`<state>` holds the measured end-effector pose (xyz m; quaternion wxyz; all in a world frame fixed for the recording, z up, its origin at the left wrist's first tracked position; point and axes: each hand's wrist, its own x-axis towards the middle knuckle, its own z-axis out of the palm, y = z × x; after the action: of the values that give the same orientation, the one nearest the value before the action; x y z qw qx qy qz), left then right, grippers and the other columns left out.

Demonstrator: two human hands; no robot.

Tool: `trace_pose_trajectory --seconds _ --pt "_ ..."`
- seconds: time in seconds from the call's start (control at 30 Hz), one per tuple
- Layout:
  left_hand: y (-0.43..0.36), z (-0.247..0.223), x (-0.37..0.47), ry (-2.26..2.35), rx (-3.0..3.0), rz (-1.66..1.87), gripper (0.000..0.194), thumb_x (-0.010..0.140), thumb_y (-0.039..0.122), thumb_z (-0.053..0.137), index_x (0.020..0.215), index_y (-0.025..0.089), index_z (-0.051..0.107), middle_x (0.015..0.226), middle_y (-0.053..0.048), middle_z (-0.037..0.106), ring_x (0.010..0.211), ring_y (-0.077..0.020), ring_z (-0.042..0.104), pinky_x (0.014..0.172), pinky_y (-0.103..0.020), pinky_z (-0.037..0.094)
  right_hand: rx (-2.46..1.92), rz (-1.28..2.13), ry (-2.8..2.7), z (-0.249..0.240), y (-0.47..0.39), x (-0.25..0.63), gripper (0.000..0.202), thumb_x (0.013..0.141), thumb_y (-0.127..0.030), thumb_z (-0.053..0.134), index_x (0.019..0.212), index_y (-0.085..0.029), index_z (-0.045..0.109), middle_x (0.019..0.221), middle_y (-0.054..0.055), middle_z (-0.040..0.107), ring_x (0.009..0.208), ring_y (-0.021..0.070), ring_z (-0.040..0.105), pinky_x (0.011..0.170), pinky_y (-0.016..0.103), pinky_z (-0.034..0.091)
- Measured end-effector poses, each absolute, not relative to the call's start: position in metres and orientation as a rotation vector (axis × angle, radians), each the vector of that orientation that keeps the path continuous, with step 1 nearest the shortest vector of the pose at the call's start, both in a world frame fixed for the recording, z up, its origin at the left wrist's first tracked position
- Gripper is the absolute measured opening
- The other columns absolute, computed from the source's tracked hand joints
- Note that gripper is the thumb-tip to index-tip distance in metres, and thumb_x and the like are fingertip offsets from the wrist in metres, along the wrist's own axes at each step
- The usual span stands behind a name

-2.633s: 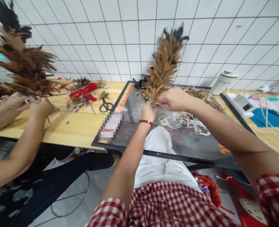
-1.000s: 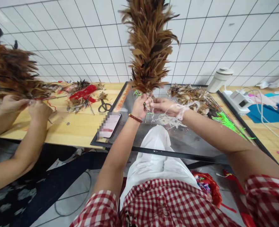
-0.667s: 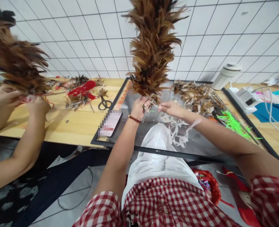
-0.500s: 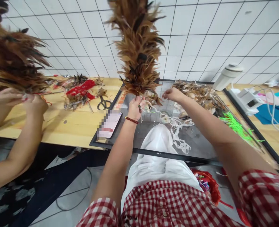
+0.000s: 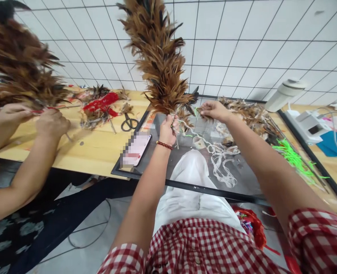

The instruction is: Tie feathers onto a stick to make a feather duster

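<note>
My left hand [image 5: 168,129], with a beaded bracelet at its wrist, is closed round the lower end of a long brown feather duster [image 5: 162,64] that rises up and leans left. White string [image 5: 224,163] trails from near this hand across the dark glass panel [image 5: 182,163]. To its right, my right hand [image 5: 214,110] has its fingertips pinched on a small feather piece [image 5: 206,117], with a bit of green beside it. A heap of brown and white feathers [image 5: 251,118] lies just right of my right hand.
On the left, a co-worker's hands [image 5: 52,121] work at another feather duster [image 5: 22,68]. Black scissors [image 5: 129,122], a phone [image 5: 136,149], red netting [image 5: 101,102], green strips [image 5: 292,156], a pale cup [image 5: 285,94] and a white device [image 5: 311,127] lie around.
The duster's top has tilted left in my left hand. My right hand has moved slightly right relative to it, and a small feather piece and green bit now show at its fingertips.
</note>
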<state>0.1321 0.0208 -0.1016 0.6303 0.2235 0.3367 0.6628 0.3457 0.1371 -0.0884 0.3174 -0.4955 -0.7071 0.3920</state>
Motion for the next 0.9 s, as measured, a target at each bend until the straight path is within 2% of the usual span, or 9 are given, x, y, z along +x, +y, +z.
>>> trace_pose_trajectory --seconds 0.2,0.33,0.43,0.6,0.67,0.77,0.83,0.9 --pt "0.018 -0.104 0.144 0.81 0.48 1.413 0.035 0.1 0.04 0.056 0.078 0.013 0.057 0.053 0.006 0.042 0.038 -0.0017 0.032 0.036 -0.013 0.017 -0.796 0.895 -2.356 -0.042 0.096 0.342 0.024 0.08 -0.04 0.074 0.089 -0.018 0.079 0.088 0.005 0.077 0.082 0.0164 0.069 0.079 0.028 0.052" --pt "0.02 -0.108 0.148 0.856 0.478 1.378 0.032 0.105 0.032 0.044 0.078 0.016 0.052 0.05 0.006 0.043 0.035 -0.0037 0.033 0.036 -0.015 0.015 -0.635 0.637 -2.56 -0.035 0.082 0.304 0.022 0.084 -0.033 0.067 0.091 -0.017 0.08 0.088 0.003 0.077 0.081 0.0149 0.068 0.077 0.026 0.048" --pt "0.02 -0.109 0.151 0.851 0.478 1.33 0.029 0.104 0.032 0.044 0.079 0.018 0.047 0.049 0.007 0.044 0.032 -0.0042 0.03 0.037 -0.016 0.017 -0.742 0.439 -2.61 -0.041 0.083 0.285 0.017 0.081 -0.024 0.065 0.087 -0.015 0.079 0.083 0.003 0.076 0.077 0.0142 0.066 0.074 0.025 0.044" --pt "0.017 -0.109 0.154 0.818 0.558 1.315 0.029 0.103 0.038 0.046 0.081 0.019 0.047 0.052 0.006 0.047 0.034 -0.0043 0.032 0.037 -0.016 0.016 -0.974 0.206 -2.485 -0.046 0.078 0.281 0.019 0.081 -0.024 0.065 0.089 -0.013 0.077 0.076 0.005 0.072 0.069 0.0151 0.059 0.068 0.026 0.038" --pt "0.016 -0.111 0.155 0.796 0.631 1.301 0.029 0.102 0.041 0.05 0.083 0.019 0.049 0.053 0.006 0.047 0.036 -0.0036 0.031 0.037 -0.015 0.016 -1.011 0.195 -2.452 -0.046 0.076 0.281 0.017 0.08 -0.022 0.064 0.088 -0.013 0.076 0.074 0.005 0.071 0.068 0.0155 0.058 0.068 0.027 0.038" --pt "0.014 -0.113 0.156 0.802 0.712 1.283 0.025 0.097 0.032 0.061 0.081 0.019 0.047 0.055 0.007 0.047 0.039 -0.0027 0.031 0.039 -0.013 0.016 -1.054 0.272 -2.387 -0.049 0.078 0.28 0.012 0.077 -0.02 0.066 0.084 -0.014 0.074 0.071 0.003 0.068 0.068 0.0157 0.058 0.07 0.028 0.039" --pt "0.013 -0.113 0.156 0.844 0.72 1.295 0.024 0.097 0.024 0.06 0.08 0.019 0.045 0.054 0.007 0.045 0.04 -0.003 0.032 0.039 -0.013 0.016 -1.07 0.43 -2.236 -0.057 0.081 0.279 0.011 0.075 -0.023 0.07 0.083 -0.014 0.071 0.074 0.002 0.067 0.073 0.0163 0.059 0.075 0.029 0.043" --pt "0.013 -0.112 0.156 0.879 0.725 1.315 0.024 0.1 0.023 0.055 0.079 0.019 0.044 0.053 0.008 0.044 0.04 -0.0034 0.031 0.039 -0.013 0.016 -1.018 0.701 -1.941 -0.07 0.081 0.279 0.023 0.074 -0.03 0.075 0.089 -0.016 0.066 0.085 0.003 0.069 0.082 0.0172 0.061 0.083 0.031 0.048"
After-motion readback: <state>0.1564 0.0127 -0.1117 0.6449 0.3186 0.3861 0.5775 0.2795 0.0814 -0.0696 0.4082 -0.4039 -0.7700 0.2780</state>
